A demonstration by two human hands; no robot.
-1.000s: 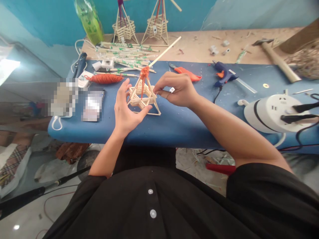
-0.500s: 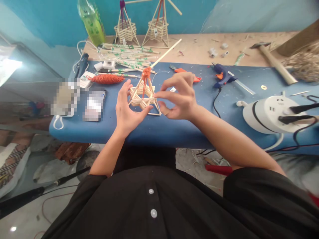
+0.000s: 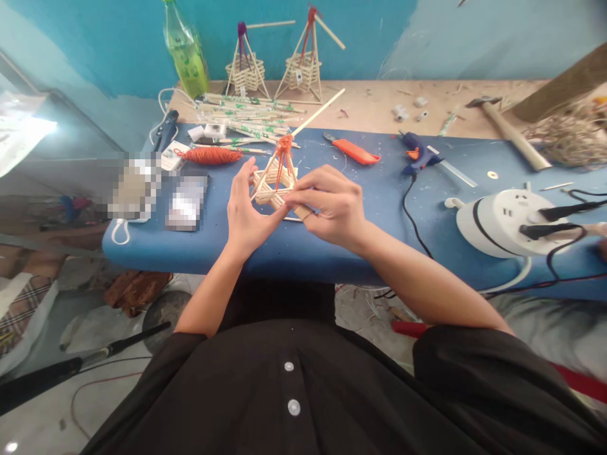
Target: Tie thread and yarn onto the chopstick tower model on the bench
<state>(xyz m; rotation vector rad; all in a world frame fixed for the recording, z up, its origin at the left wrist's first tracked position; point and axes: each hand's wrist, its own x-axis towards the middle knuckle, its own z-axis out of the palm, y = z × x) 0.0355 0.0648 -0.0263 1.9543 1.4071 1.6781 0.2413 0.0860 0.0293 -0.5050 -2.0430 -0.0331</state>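
Observation:
A small tower of wooden sticks (image 3: 277, 180), tied at its top with orange thread, stands on the blue board (image 3: 360, 234). My left hand (image 3: 246, 215) cups its left side, fingers upright and thumb pressed at the base. My right hand (image 3: 329, 205) covers the right corner of the base, fingers curled and pinched against the sticks. A long stick slants up and to the right from the tower's top.
Behind lie an orange thread spool (image 3: 211, 155), a pile of chopsticks (image 3: 246, 117), an orange-handled cutter (image 3: 353, 150), a blue glue gun (image 3: 417, 155) and a hammer (image 3: 507, 129). Two finished stick towers (image 3: 275, 66) and a green bottle (image 3: 186, 47) stand by the wall. A white power socket (image 3: 507, 221) sits right.
My right hand dropped from the tower's upper right side to its base corner and closed on the sticks. The view shifted slightly downward. My left hand stayed on the left side.

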